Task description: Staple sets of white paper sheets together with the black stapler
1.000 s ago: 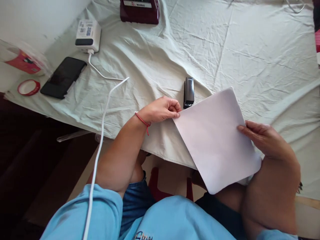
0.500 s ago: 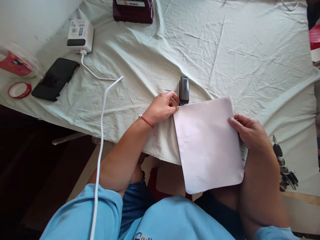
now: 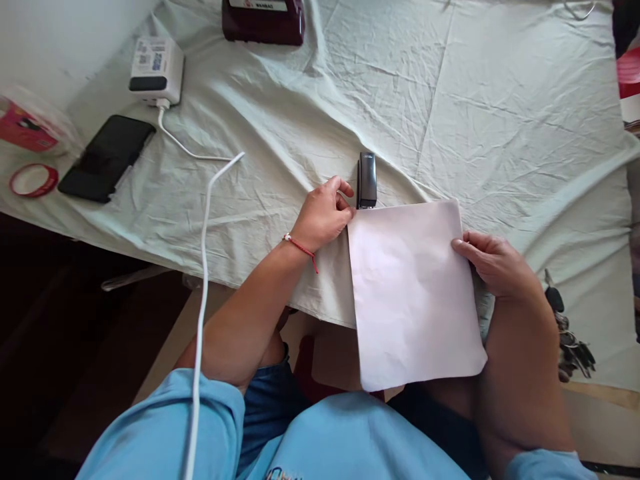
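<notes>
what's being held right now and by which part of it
The paper: the left grip has its upper left corner, the right grip its right edge, toward the top.

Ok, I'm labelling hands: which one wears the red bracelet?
The left hand, at the paper's top-left corner beside the stapler: the red bracelet sits at its wrist. The right hand, on the paper's right edge, shows none.
</notes>
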Tool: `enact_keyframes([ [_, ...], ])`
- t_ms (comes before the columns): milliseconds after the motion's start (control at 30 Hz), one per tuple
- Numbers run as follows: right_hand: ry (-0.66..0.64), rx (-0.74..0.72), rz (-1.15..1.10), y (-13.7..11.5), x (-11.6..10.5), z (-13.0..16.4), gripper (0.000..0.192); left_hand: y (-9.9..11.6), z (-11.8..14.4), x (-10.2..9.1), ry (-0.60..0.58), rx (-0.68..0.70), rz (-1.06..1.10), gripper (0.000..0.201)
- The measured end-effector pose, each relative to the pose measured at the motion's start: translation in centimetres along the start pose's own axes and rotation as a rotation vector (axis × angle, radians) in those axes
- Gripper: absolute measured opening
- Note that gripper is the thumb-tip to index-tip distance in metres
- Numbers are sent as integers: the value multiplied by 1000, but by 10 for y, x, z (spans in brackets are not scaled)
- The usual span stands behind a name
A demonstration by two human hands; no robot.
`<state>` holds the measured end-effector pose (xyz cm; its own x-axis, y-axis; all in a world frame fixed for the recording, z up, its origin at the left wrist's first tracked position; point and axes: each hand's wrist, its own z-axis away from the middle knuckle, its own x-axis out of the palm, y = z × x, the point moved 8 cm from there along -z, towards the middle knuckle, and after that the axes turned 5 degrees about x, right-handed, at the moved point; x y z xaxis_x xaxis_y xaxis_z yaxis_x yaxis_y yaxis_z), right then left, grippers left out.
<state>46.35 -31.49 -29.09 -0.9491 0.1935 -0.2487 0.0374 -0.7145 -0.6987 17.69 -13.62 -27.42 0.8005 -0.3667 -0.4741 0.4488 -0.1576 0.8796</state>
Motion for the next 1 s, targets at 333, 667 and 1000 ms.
enact_keyframes([
  [333,-44,77,-40,8,0,-2,38,-2,-3,-5,115,3,-12,30],
  [667,13,74,-149,8,-3,-4,39,23,7,-10,194,379,-189,51],
  [1000,7,8,-182,1,2,-1,39,20,17,-1,103,274,-463,57],
])
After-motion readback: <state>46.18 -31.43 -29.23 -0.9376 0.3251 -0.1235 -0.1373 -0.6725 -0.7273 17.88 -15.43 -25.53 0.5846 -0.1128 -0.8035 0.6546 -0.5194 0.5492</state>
